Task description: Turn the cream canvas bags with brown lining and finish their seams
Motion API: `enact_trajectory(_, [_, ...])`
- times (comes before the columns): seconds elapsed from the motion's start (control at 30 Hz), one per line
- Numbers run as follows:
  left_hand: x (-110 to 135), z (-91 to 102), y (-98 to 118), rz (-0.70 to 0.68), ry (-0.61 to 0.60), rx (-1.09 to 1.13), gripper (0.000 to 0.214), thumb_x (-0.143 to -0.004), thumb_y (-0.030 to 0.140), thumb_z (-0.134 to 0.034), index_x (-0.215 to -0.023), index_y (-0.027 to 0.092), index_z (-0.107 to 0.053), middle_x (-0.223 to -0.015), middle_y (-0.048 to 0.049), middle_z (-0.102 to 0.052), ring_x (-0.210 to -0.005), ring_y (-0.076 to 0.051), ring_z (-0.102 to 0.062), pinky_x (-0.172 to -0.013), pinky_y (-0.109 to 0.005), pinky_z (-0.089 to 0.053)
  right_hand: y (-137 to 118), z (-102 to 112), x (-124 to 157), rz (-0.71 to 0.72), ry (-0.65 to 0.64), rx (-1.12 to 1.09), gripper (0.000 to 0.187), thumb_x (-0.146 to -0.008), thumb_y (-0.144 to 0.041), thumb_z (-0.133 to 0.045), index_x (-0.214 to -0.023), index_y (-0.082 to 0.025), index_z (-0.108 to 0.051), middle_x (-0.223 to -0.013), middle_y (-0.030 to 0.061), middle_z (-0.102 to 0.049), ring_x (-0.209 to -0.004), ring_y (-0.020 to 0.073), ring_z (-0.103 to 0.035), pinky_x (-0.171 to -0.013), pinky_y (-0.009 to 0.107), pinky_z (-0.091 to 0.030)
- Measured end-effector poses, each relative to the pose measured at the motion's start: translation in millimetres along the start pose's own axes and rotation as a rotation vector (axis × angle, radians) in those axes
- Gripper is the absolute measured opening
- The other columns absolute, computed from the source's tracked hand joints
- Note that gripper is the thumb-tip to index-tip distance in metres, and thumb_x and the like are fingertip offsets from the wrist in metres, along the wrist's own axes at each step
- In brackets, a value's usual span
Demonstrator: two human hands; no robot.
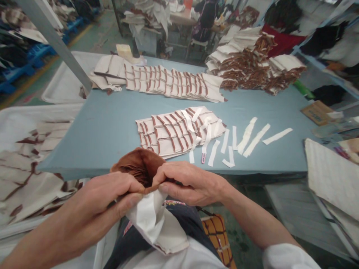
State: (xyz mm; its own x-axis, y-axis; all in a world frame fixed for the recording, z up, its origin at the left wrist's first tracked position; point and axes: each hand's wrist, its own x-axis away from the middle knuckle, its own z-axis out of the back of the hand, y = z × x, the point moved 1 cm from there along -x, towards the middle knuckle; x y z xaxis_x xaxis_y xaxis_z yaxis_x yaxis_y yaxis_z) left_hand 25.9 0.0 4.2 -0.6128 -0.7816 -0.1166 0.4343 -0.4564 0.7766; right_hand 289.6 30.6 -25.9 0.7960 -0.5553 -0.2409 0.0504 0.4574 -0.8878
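A brown and white fabric piece [146, 160] is held over my lap, its brown side bunched toward the table and a white flap [157, 224] hanging down. My left hand [117, 194] pinches its edge between thumb and fingers. Close beside it, my right hand [182, 183] pinches the same edge. Beyond my hands lies an overlapping row of cream pieces with brown edges [174, 136]. White strips [214, 152] are scattered over and right of that row, with a small pink tool [203, 158] among them, its kind too small to tell.
The blue table [269, 106] carries another long row of cream pieces [168, 82] and a tall brown and white pile [244, 63] at the back. White bins [60, 110] with fabric stand left. A metal post [56, 41] rises at the left corner. Someone sits beyond [206, 18].
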Motion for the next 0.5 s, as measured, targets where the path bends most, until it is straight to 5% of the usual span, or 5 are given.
enact_trajectory(0.1, [-1.6,-0.7,4.5,-0.031,0.007,-0.013,0.026,-0.113,0.032,-0.066,-0.089,0.031,-0.077,-0.075,0.0076,-0.079,-0.064,-0.012,-0.073,-0.063,-0.018,-0.051,-3.3,5.3,-2.0,-0.115,-0.070,-0.080,0.020,-0.112,-0.034,-0.060,-0.108,-0.018,-0.071,-0.090,0.0013,-0.074,-0.078,0.0139,-0.066,-0.073,0.025,-0.049])
enact_trajectory(0.2, [-6.4,-0.4,6.7,-0.021,0.018,-0.024,0.027,-0.112,0.032,-0.065,-0.087,0.029,-0.077,-0.074,0.0061,-0.078,-0.062,-0.014,-0.071,-0.059,-0.020,-0.049,-7.3,4.7,-12.7,-0.175,-0.070,-0.073,0.040,-0.110,-0.050,-0.068,-0.084,-0.020,-0.065,-0.072,-0.0055,-0.059,-0.066,0.0107,-0.054,-0.063,0.024,-0.037])
enact_trajectory(0.3, [-12.5,0.3,5.4,-0.012,0.049,-0.016,0.030,-0.107,0.030,-0.069,-0.077,0.026,-0.072,-0.066,0.0074,-0.072,-0.054,-0.011,-0.063,-0.054,-0.020,-0.044,-6.6,-5.7,-23.0,-0.090,-0.055,-0.111,0.049,-0.109,-0.050,-0.065,-0.071,-0.023,-0.047,-0.064,-0.0087,-0.039,-0.059,0.0092,-0.039,-0.057,0.025,-0.029])
enact_trajectory(0.5, [-1.6,-7.6,1.6,0.014,-0.011,0.149,0.039,-0.111,0.037,-0.069,-0.074,0.025,-0.067,-0.066,0.0063,-0.068,-0.057,-0.011,-0.061,-0.056,-0.020,-0.046,1.6,-33.4,-21.0,0.076,-0.028,-0.041,0.049,-0.105,-0.036,-0.062,-0.068,-0.028,-0.031,-0.062,-0.0083,-0.036,-0.056,0.0094,-0.038,-0.057,0.028,-0.030])
